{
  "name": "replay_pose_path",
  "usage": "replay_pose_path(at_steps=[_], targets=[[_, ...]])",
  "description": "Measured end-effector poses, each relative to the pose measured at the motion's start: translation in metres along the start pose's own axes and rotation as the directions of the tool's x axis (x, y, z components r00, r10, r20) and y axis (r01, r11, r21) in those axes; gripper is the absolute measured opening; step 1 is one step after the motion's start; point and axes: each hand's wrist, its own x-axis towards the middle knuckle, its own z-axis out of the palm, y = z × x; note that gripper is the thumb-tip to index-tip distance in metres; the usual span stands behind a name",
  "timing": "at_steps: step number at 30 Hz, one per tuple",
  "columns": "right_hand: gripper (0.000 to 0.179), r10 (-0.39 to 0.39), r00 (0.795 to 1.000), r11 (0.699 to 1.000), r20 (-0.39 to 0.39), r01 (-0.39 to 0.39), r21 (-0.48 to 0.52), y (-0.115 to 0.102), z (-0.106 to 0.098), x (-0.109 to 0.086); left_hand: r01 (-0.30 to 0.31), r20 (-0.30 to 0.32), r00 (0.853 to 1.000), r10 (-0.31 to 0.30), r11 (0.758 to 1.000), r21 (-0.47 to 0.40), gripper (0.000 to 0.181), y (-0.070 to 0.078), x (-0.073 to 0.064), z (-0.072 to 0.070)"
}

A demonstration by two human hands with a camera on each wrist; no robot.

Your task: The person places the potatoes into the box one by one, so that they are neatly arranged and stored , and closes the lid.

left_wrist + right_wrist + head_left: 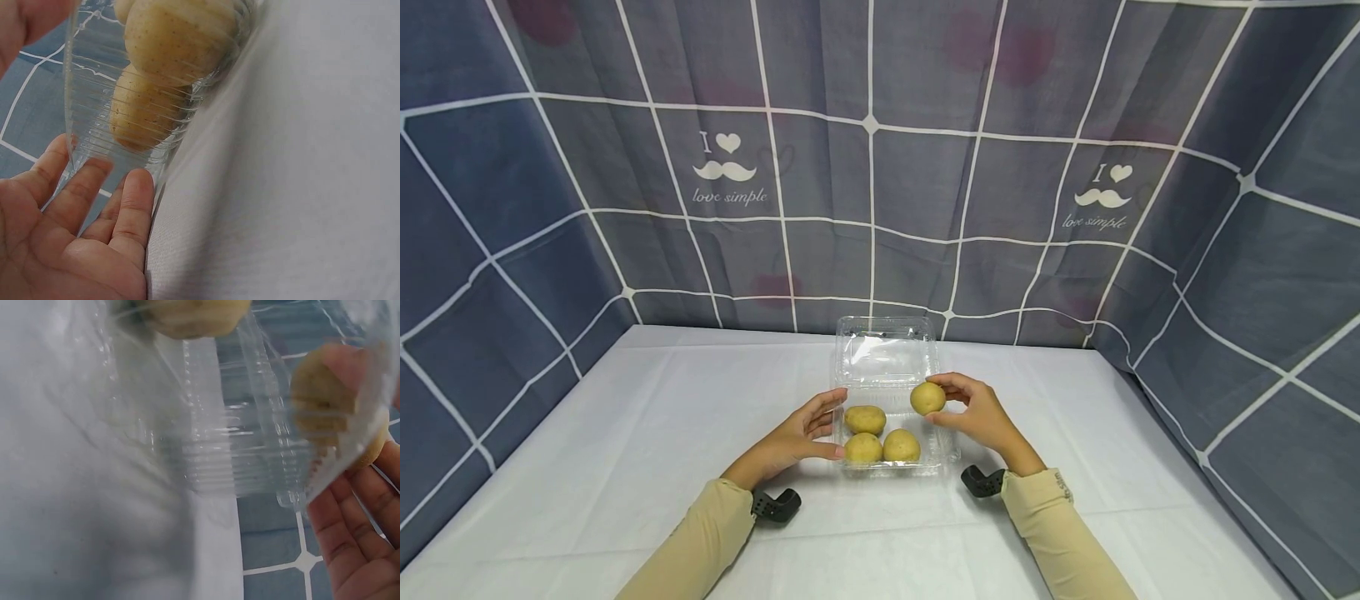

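Observation:
A clear plastic clamshell box (937,447) lies on the table with its lid (887,357) raised at the back. Three yellow potatoes sit in its left part: an oblong potato (865,419) behind, a round potato (862,448) at front left and another potato (902,446) beside it. My right hand (973,410) pinches a fourth potato (928,398) between thumb and fingers, over the box's back right corner. In the right wrist view the box wall partly covers this held potato (322,394). My left hand (795,433) touches the box's left side with fairly straight fingers (135,200).
The box stands on a white cloth-covered table (625,450). A dark checked curtain (820,167) rises behind the table and along both sides. Black wrist cameras sit at the left wrist (777,506) and right wrist (982,482), near the cloth.

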Motion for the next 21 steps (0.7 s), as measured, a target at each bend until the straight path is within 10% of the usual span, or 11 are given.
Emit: replay_pose_path(at_steps=[21], targets=[[0.05,-0.05,0.999,0.984,-0.008,0.048,-0.171,-0.008,0.017,0.0,0.001,0.004,1.0,-0.001,1.0,0.005,0.102,-0.001,0.0,-0.001]])
